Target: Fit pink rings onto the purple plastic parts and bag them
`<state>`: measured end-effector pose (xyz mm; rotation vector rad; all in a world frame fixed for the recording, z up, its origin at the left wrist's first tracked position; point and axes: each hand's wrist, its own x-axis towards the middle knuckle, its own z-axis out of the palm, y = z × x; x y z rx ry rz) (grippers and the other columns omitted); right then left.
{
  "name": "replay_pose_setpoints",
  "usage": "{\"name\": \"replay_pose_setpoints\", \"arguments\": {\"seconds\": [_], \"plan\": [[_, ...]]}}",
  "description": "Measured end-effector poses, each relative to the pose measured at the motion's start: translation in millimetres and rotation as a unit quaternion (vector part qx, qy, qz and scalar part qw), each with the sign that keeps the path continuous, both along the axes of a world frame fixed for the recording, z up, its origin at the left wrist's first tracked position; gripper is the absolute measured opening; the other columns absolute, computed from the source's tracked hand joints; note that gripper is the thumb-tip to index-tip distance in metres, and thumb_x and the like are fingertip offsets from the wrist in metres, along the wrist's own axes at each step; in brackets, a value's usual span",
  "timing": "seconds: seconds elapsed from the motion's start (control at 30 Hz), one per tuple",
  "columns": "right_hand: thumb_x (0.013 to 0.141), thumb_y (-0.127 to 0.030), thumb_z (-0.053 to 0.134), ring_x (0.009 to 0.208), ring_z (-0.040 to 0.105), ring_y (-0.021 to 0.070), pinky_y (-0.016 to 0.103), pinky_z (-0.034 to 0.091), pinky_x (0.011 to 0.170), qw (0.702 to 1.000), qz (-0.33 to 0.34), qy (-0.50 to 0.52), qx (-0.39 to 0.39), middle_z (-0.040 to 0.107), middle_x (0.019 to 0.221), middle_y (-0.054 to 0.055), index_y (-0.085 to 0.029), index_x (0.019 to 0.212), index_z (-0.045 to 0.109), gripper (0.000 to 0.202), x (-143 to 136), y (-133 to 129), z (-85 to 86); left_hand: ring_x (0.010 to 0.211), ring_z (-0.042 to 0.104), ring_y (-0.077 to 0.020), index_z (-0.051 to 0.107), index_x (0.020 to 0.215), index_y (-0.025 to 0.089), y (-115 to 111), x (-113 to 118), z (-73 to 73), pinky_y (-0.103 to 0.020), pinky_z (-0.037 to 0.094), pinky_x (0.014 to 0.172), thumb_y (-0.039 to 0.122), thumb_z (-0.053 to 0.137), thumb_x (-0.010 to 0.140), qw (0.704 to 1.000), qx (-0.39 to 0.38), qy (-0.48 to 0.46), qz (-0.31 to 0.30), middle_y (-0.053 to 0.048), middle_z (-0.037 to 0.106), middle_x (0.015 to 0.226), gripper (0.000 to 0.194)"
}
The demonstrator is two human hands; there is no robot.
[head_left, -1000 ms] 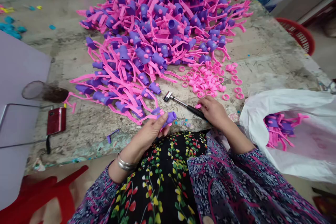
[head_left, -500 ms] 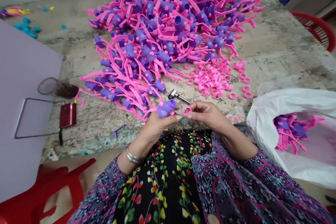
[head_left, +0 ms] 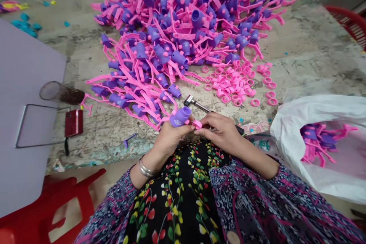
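My left hand (head_left: pixel 169 140) is closed round a purple doll torso (head_left: pixel 180 116) with pink arms, its round open end tilted up to the right. Between thumb and fingers, my right hand (head_left: pixel 220 131) pinches a small pink ring (head_left: pixel 197 124) just right of the torso. The ring is close to my left fingertips; whether they touch it I cannot tell. Beyond the right hand lies a small hammer (head_left: pixel 197 103), its handle partly hidden under that hand. A heap of loose pink rings (head_left: pixel 234 82) lies past it on the table.
A large pile of purple-and-pink torsos (head_left: pixel 171 42) covers the table's (head_left: pixel 303 42) middle. At right, a white bag (head_left: pixel 288 122) holds several more. On the left are a glass jar (head_left: pixel 61 92), a dark red box-like object (head_left: pixel 73 122) and a red stool (head_left: pixel 82 190).
My right hand has brought the pink ring left, nearer the torso, and turned it from facing me to edge-on. My left hand keeps its hold; the view has shifted slightly.
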<state>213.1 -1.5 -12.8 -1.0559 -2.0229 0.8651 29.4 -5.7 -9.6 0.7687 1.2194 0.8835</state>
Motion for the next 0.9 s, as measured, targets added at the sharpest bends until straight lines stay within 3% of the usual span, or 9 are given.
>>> {"name": "replay_pose_setpoints", "arguments": {"seconds": [0.1,0.27,0.33,0.47,0.57,0.77,0.9], "plan": [[0.088,-0.036,0.066,0.073,0.06,0.014,0.027,0.046,0.068,1.0,0.007,0.001,-0.021,0.065,0.08,0.002,-0.019,0.089,0.064,0.017,-1.5,-2.1,-1.7,0.056,0.047,-0.0069,0.067,0.075,0.016,0.9,-0.6,3.1,-0.022,0.038,0.057,0.016,0.077,0.06,1.0,0.012,0.008,0.008,0.004,0.062,0.069,0.018],[0.08,-0.043,0.073,0.064,0.055,0.0113,0.025,0.046,0.059,0.98,-0.021,0.078,-0.18,0.062,0.081,0.0,-0.02,0.092,0.06,0.029,-3.0,-5.8,-0.6,0.054,0.047,-0.0069,0.064,0.071,0.016,0.8,-3.5,4.0,-0.022,0.039,0.056,0.018,0.08,0.055,1.0,0.004,0.001,0.02,0.006,0.058,0.063,0.022],[0.081,-0.041,0.072,0.064,0.054,0.0109,0.024,0.046,0.058,0.973,-0.02,0.107,-0.203,0.061,0.084,0.0,-0.021,0.096,0.059,0.029,-2.2,-5.8,0.9,0.059,0.051,-0.0082,0.063,0.07,0.016,0.0,-4.3,2.3,-0.023,0.042,0.06,0.019,0.081,0.055,1.0,-0.001,-0.006,0.011,0.005,0.06,0.065,0.024],[0.086,-0.032,0.068,0.07,0.055,0.0113,0.026,0.048,0.063,0.983,0.023,0.099,-0.156,0.057,0.092,0.002,-0.023,0.107,0.064,0.024,-0.1,-4.2,6.2,0.068,0.057,-0.0115,0.062,0.072,0.016,-1.4,-4.8,-1.2,-0.025,0.045,0.069,0.02,0.082,0.056,1.0,-0.01,-0.008,-0.008,0.003,0.065,0.071,0.026],[0.087,-0.03,0.067,0.076,0.056,0.0128,0.026,0.049,0.066,0.988,0.042,0.089,-0.119,0.058,0.093,0.003,-0.024,0.105,0.067,0.02,-0.6,-4.4,10.5,0.064,0.054,-0.0099,0.063,0.073,0.016,-1.6,-5.0,-2.1,-0.024,0.042,0.063,0.02,0.082,0.055,1.0,-0.017,-0.009,-0.014,0.004,0.061,0.068,0.027],[0.086,-0.024,0.067,0.08,0.061,0.0146,0.029,0.049,0.072,0.998,-0.004,0.054,-0.034,0.065,0.09,0.004,-0.02,0.099,0.065,0.014,-3.4,-6.1,13.7,0.051,0.041,-0.0057,0.064,0.074,0.016,-1.1,-8.3,-2.2,-0.021,0.028,0.047,0.023,0.082,0.059,0.999,-0.02,-0.025,-0.041,0.005,0.056,0.061,0.023],[0.085,-0.022,0.065,0.076,0.06,0.0142,0.029,0.049,0.07,0.998,-0.025,0.032,-0.038,0.066,0.088,0.003,-0.02,0.098,0.065,0.013,-4.0,-7.0,13.0,0.058,0.049,-0.0076,0.065,0.073,0.016,-1.7,-9.3,-1.0,-0.02,0.037,0.053,0.018,0.08,0.061,0.998,-0.015,-0.033,-0.054,0.004,0.058,0.064,0.019]]}}
